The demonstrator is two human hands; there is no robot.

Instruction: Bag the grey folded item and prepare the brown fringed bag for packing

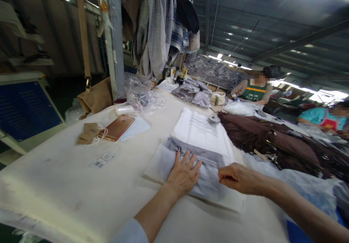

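Note:
My left hand (184, 174) lies flat with fingers spread on a grey folded piece (209, 188), which looks like fabric or a bag with a darker band along its far edge. Pale, translucent sheeting (160, 161) shows around and under it. Just above its right side, my right hand (237, 177) is closed in a pinch; whatever it may hold is hidden by the fingers. Beyond the grey piece is a white stack (201, 128) with faint lines, and a small grey bundle (213, 118) rests on its far right corner.
To the left on the pale table (68, 184) are a phone (120, 127), brown tags (88, 133) and a barcode label (101, 160). Brown fringed bags (286, 137) are heaped at right. Clear plastic (144, 94) lies near a post (114, 39). A co-worker (252, 90) is at the far side.

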